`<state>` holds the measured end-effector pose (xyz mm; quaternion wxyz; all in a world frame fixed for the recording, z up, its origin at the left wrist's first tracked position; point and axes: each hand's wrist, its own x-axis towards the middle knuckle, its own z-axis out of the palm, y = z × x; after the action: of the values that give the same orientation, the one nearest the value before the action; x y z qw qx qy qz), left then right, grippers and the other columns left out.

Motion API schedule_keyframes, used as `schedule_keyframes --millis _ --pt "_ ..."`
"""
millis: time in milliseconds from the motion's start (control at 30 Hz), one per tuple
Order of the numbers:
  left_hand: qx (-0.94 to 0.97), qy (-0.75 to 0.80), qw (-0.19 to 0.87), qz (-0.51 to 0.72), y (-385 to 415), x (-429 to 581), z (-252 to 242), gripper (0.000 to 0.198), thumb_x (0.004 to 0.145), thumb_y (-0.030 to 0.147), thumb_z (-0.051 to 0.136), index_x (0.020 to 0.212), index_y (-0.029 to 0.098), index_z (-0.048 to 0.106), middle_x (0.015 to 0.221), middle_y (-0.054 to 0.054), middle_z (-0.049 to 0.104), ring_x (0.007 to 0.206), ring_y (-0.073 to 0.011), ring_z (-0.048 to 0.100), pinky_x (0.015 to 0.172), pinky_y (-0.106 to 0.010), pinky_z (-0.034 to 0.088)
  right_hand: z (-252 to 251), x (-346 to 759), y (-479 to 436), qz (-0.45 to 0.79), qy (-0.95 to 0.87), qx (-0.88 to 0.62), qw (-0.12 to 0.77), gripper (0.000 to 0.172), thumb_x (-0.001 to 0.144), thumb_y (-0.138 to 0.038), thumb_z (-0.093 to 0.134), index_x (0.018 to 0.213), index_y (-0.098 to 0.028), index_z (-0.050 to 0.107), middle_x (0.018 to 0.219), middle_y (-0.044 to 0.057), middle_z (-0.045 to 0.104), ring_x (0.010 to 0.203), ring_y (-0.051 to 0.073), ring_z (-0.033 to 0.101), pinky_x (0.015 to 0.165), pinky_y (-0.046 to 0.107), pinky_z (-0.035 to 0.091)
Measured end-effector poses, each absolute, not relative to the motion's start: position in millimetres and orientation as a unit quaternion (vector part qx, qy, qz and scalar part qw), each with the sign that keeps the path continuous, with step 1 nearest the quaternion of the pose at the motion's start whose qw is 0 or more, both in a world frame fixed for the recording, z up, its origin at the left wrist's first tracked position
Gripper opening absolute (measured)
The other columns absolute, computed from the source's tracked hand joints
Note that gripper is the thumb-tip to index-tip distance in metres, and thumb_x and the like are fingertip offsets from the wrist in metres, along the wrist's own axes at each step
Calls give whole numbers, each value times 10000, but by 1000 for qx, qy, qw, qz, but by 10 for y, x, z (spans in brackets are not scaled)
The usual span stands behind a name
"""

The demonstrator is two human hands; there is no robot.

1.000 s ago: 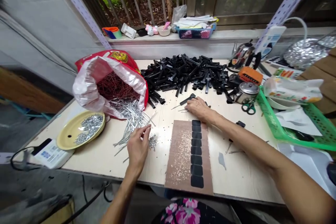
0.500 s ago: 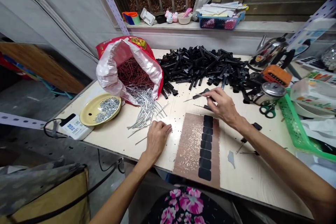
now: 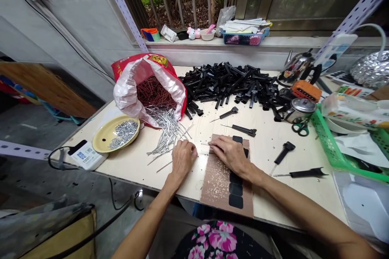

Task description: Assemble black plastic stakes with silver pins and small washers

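Note:
My left hand (image 3: 184, 156) rests on the table beside the loose silver metal rods (image 3: 170, 131), its fingers curled and thumb and forefinger pinched. What is in that pinch, if anything, is too small to see. My right hand (image 3: 232, 156) is over the brown board (image 3: 209, 188), closed on a thin metal piece (image 3: 204, 144) whose tip points left towards my left hand. On the board lie a column of black rounded pads (image 3: 236, 201), partly hidden by my right hand, and many tiny pale bits (image 3: 217, 178). Beyond it lie two black-handled pieces with thin metal shafts (image 3: 244, 130).
A red and white sack (image 3: 127, 93) of reddish rods lies open behind the silver ones. At left, a yellow dish (image 3: 100, 136) holds small metal parts. Black plastic parts (image 3: 231, 81) are heaped at the back. Green scissors (image 3: 300, 128) and a green basket (image 3: 322, 139) are at right.
My right hand has moved left and nearer, from by the black-handled pieces to over the board, still holding the thin metal piece. My left hand has stayed nearly in place. The view has shifted slightly.

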<state>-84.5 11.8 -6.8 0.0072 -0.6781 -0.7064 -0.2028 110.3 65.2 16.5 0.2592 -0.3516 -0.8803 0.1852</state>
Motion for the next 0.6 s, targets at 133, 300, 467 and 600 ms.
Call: schedule_keyframes --millis 133,300,467,600 --pt "-601 -708 -97 -359 110 -885 -42 81 768 225 568 716 191 620 781 -49 630 809 -210 530 765 -339 405 142 1002 620 190 -881 -358 244 239 951 -267 452 1069 -221 655 929 43 632 802 142 600 625 233 425" --pt "-383 -648 -387 -533 94 -837 85 259 728 395 650 782 144 616 692 -21 619 653 -146 574 652 -271 444 216 903 560 178 -887 -354 238 238 943 -254 468 1086 -237 657 885 36 613 752 136 578 568 224 370" --pt "-323 -598 -448 -582 58 -788 200 286 684 381 713 766 135 591 665 -3 604 612 -120 579 631 -250 461 271 841 525 151 -886 -368 239 249 956 -288 443 1057 -237 665 861 32 612 730 131 578 554 234 348" --pt "-342 -585 -446 -585 46 -804 221 285 674 370 729 784 137 608 710 -5 600 632 -114 587 642 -246 481 271 822 503 124 -886 -382 234 240 954 -290 442 1038 -245 662 858 30 620 717 132 577 533 240 327"
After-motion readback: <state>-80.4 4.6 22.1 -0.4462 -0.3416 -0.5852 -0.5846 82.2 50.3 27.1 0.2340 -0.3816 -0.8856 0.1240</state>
